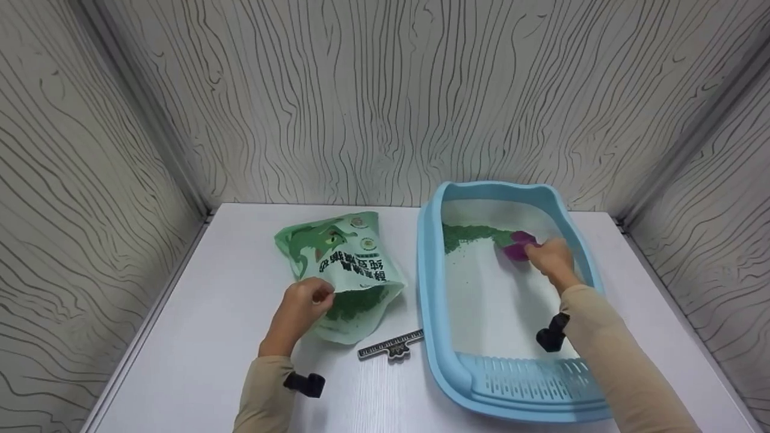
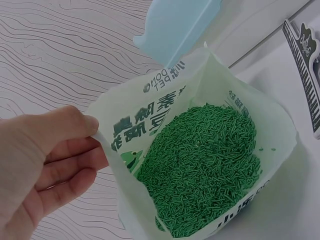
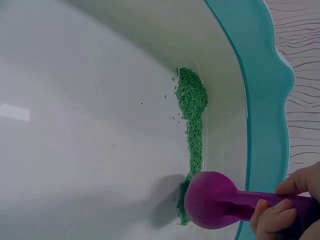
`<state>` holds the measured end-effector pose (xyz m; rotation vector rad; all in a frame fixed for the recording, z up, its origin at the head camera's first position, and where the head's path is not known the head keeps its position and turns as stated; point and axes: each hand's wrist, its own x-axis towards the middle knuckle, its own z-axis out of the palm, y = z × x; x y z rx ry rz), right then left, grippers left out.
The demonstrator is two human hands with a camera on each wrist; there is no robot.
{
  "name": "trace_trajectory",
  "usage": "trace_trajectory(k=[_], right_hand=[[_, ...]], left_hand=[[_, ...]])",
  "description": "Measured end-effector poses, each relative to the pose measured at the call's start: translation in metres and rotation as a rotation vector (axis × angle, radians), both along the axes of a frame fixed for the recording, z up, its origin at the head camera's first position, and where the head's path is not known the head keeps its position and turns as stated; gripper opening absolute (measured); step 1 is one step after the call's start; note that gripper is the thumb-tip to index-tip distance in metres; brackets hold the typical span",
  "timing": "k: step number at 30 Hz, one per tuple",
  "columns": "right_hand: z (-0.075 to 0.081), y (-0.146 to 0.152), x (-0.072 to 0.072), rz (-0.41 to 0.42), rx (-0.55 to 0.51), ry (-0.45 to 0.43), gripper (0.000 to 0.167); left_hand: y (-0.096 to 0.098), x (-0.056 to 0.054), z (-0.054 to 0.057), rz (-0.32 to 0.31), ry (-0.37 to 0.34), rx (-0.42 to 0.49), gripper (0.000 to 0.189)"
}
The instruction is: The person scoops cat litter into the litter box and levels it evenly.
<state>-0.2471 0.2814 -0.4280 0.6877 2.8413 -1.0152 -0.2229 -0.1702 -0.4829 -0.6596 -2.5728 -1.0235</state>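
Observation:
My left hand (image 1: 307, 304) pinches the upper lip of an open bag of cat litter (image 1: 343, 246) between thumb and fingers. Green litter pellets (image 2: 200, 160) fill the inside of the bag, as the left wrist view shows. In my right hand (image 1: 552, 260) I grip the handle of a purple scoop (image 3: 212, 200). Its bowl hangs over the far end of a blue litter box (image 1: 430, 270), beside a line of green pellets (image 3: 192, 105) along the far inner wall. The bowl's rounded underside faces the right wrist camera, hiding its inside.
A small dark ruler-like piece (image 1: 391, 346) with a paw-shaped tab lies on the white table (image 1: 198, 325) between bag and box. A slotted blue grate (image 1: 529, 379) spans the box's near end. Wood-patterned panels (image 1: 337, 102) stand behind and at both sides.

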Motion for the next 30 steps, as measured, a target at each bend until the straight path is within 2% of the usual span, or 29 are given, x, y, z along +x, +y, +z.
trace_trajectory(k=[9,17,21,30], right_hand=[[0.002,-0.020,-0.005,0.074,0.074,0.004,0.027],[0.003,-0.038,-0.008,0.120,0.061,-0.017,0.026],[0.004,-0.045,-0.007,0.142,0.052,-0.005,0.032],[0.003,-0.041,-0.003,0.154,0.070,-0.005,0.034]], left_hand=[[0.000,0.000,-0.001,0.000,0.001,-0.004,0.007],[0.001,-0.002,-0.003,-0.006,0.060,-0.017,0.009],[0.001,-0.001,-0.002,-0.011,0.062,-0.013,0.010],[-0.001,-0.002,-0.004,-0.006,0.052,-0.017,0.007]])
